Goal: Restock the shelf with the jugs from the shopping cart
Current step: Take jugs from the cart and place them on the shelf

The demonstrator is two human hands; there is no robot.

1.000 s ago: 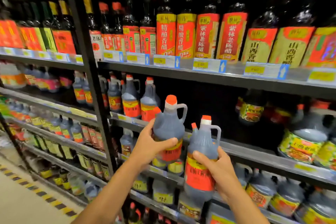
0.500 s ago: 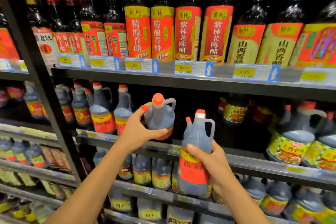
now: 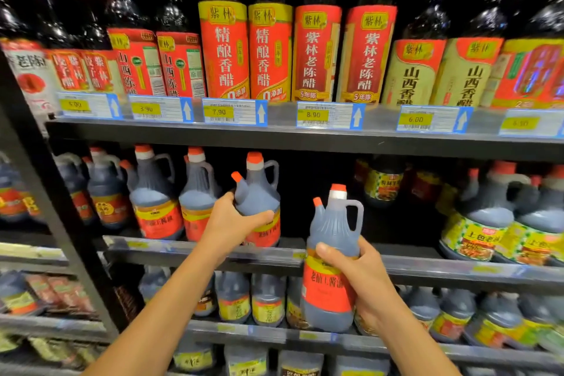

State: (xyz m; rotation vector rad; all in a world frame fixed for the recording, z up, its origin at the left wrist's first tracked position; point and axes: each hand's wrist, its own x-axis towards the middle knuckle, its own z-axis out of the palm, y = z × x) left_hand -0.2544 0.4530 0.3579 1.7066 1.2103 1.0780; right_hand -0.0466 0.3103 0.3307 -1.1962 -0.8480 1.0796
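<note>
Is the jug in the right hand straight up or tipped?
Nearly upright: the jug has its red cap on top and base below, gripped by the right hand.

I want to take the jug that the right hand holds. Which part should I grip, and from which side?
Probably the loop handle of the jug, coming from the right: it juts out free beside the neck, above the right hand, which wraps the labelled body.

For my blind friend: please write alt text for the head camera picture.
A person's left hand holds a red-capped jug at the middle shelf, beside matching jugs; the right hand holds a second jug lower, before the shelf. Tall bottles stand above.
</note>
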